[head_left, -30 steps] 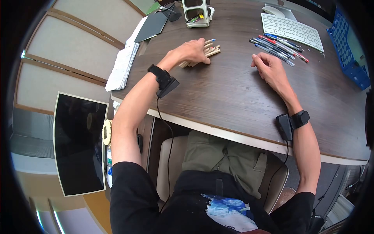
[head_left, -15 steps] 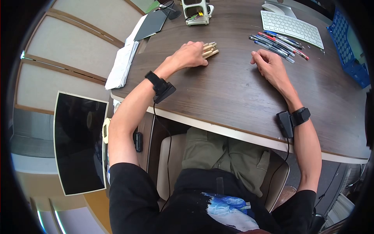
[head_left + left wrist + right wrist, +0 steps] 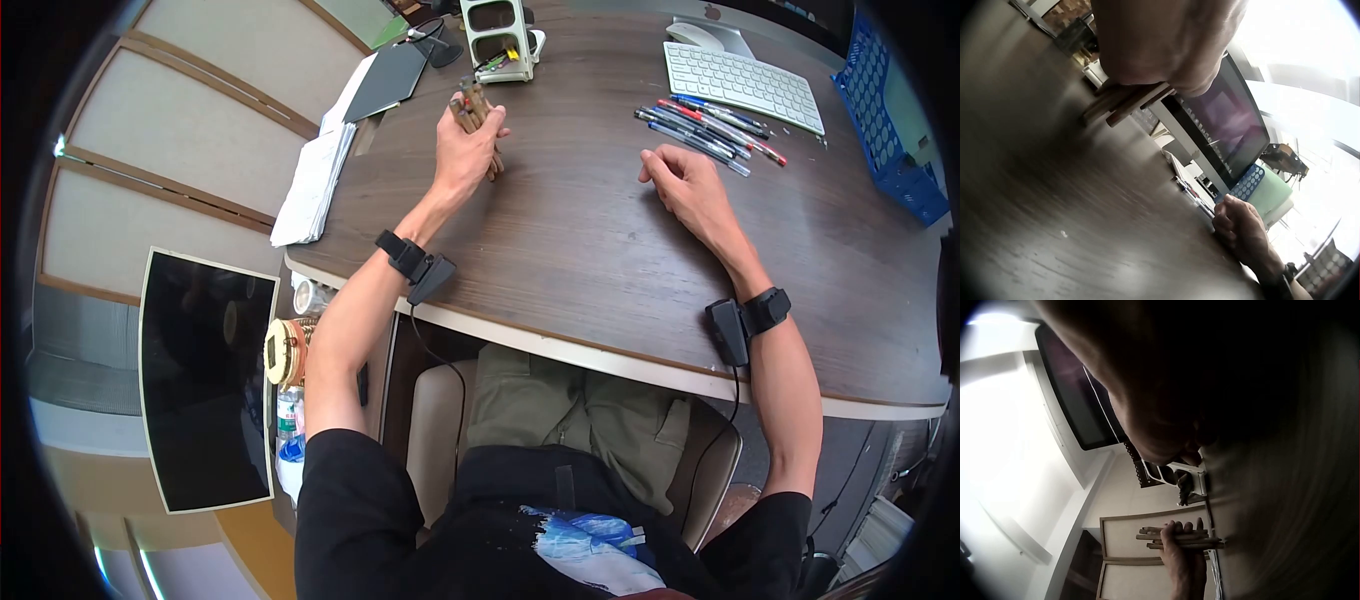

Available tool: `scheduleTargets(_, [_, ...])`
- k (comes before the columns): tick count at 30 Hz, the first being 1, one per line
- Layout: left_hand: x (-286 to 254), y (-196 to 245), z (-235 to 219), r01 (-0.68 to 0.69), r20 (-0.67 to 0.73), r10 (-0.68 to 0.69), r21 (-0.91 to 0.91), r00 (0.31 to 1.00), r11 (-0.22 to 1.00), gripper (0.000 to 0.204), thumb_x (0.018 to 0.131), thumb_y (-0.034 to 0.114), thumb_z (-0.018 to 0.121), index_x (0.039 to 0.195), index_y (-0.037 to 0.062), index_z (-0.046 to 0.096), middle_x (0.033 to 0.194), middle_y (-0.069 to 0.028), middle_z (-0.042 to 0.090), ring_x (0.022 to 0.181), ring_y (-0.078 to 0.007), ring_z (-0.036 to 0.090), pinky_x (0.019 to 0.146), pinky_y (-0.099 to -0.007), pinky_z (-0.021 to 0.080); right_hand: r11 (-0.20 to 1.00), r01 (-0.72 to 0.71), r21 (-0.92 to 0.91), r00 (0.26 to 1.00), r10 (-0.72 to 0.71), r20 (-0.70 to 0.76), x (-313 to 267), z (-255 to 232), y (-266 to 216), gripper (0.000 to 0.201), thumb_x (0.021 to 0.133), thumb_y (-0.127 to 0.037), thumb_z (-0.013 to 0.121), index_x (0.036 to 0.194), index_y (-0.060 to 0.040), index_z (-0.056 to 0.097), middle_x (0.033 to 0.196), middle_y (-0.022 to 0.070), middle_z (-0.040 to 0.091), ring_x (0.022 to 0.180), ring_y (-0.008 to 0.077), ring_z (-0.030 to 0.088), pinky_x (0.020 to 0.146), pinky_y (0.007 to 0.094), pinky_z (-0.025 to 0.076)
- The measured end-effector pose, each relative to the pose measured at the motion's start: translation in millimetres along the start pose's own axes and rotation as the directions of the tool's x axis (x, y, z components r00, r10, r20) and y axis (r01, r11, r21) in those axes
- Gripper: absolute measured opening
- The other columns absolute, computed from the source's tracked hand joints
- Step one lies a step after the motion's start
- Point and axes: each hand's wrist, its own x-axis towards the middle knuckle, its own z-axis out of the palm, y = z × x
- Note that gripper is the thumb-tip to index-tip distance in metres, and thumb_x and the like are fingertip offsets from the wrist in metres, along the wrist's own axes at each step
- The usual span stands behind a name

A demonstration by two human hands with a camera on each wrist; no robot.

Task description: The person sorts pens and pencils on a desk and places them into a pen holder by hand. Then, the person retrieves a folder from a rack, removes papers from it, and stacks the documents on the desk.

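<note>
My left hand (image 3: 465, 160) grips a bundle of wood-coloured pencils (image 3: 476, 98) over the left part of the desk. Their upper ends stick out past the thumb toward the back. In the left wrist view, the pencils' other ends (image 3: 1124, 107) poke out below the hand, close over the desktop. From the right wrist, the bundle (image 3: 1185, 545) lies across the palm with fingers wrapped round it. My right hand (image 3: 690, 185) rests on the desk, fingers loosely curled and holding nothing. Just beyond it lies a loose pile of pens (image 3: 700, 130), blue, black and red.
At the back stands a white desk organizer (image 3: 492, 32) with a few small items in it. A keyboard (image 3: 745, 85) and mouse (image 3: 695, 37) sit behind the pens, and a blue basket (image 3: 880, 120) is at the right. Papers (image 3: 312, 185) and a dark folder (image 3: 390, 77) lie at left.
The left hand has lifted the pencils from the desk, turned them from lying sideways to pointing toward the back, and drawn a little left. The right hand stays almost where it was.
</note>
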Motion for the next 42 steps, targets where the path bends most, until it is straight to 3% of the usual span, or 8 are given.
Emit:
scheduleTargets(5, [0,-17,-3,-0.042,-0.034,0.039,-0.103,0.999,0.994,0.014,0.107,0.01,0.072,0.104,0.0023,0.061,0.092,-0.0037,0.065,0.083,-0.0127,0.068,0.09,-0.0388,0.068,0.999,-0.029,0.02,1.0,0.029,0.002,-1,0,-2,0.044,0.109,-0.036,0.062,0.09,0.0012,0.075,0.065,0.0032,0.05,0.065,0.0124,0.046,0.064,0.0357,0.04])
scheduleTargets(10, [-25,-31,0,0.101,0.027,-0.106,0.163,0.994,0.981,0.022,0.103,0.02,0.078,0.103,0.0041,0.063,0.091,-0.0011,0.068,0.08,-0.0101,0.064,0.071,-0.0299,0.053,0.999,-0.041,0.009,0.999,0.041,0.006,-2,-3,-5,0.044,0.109,-0.036,0.062,0.09,0.0014,0.075,0.065,0.0034,0.051,0.065,0.0128,0.046,0.065,0.0354,0.041])
scheduleTargets(21, [30,10,-12,0.104,0.09,-0.141,0.328,0.986,0.939,0.034,0.1,0.027,0.077,0.118,-0.001,0.069,0.087,-0.0047,0.073,0.08,-0.0129,0.07,0.071,-0.0358,0.059,0.999,-0.029,-0.014,1.0,0.029,0.008,-5,-3,-15,0.043,0.109,-0.035,0.064,0.091,0.003,0.075,0.071,0.0097,0.064,0.069,0.0157,0.055,0.069,0.036,0.046])
scheduleTargets(27, [145,64,-26,0.004,0.121,-0.321,0.932,0.939,0.363,0.052,0.089,0.039,0.072,0.124,0.0013,0.076,0.097,-0.0222,0.081,0.091,-0.0353,0.081,0.087,-0.0456,0.063,0.999,-0.033,-0.021,0.999,0.034,0.006,-3,-2,-15,0.042,0.108,-0.034,0.064,0.092,0.0034,0.076,0.07,0.0115,0.065,0.067,0.0169,0.056,0.067,0.0379,0.046])
scheduleTargets(29, [182,37,-35,-0.13,0.155,-0.192,0.982,0.969,0.138,0.043,0.09,0.037,0.069,0.112,0.002,0.077,0.08,-0.0155,0.078,0.073,-0.031,0.079,0.077,-0.0451,0.062,0.999,-0.039,-0.032,0.999,0.039,0.007,-2,-3,-14,0.042,0.108,-0.034,0.064,0.092,0.0034,0.076,0.07,0.012,0.065,0.067,0.0172,0.055,0.066,0.0385,0.046])
scheduleTargets(33, [205,36,-21,-0.134,0.132,-0.194,0.991,0.972,0.002,0.04,0.09,0.031,0.066,0.115,0.0021,0.079,0.09,-0.019,0.081,0.078,-0.0355,0.08,0.08,-0.0461,0.062,1.0,0.019,-0.009,1.0,-0.019,-0.014,-2,-1,-10,0.042,0.108,-0.034,0.064,0.093,0.004,0.075,0.069,0.0144,0.065,0.064,0.0197,0.056,0.065,0.0394,0.047])
scheduleTargets(35, [216,38,-14,-0.063,0.048,-0.262,0.997,0.964,-0.047,0.053,0.089,0.03,0.072,0.136,0.0059,0.073,0.133,-0.0221,0.077,0.123,-0.0412,0.074,0.103,-0.0497,0.059,1.0,0.002,0.029,1.0,-0.002,-0.015,-2,-1,-13,0.041,0.108,-0.032,0.064,0.094,0.0041,0.075,0.071,0.0155,0.068,0.065,0.022,0.059,0.067,0.0402,0.05])
scheduleTargets(42, [237,32,0,-0.114,0.076,-0.141,0.953,0.987,-0.279,0.035,0.092,0.026,0.072,0.123,0.0119,0.082,0.128,-0.0163,0.08,0.119,-0.0363,0.078,0.096,-0.0511,0.062,0.999,-0.016,0.046,1.0,0.016,-0.001,-2,-4,-16,0.039,0.107,-0.031,0.064,0.093,0.0045,0.074,0.068,0.0181,0.064,0.06,0.0267,0.057,0.066,0.0431,0.049])
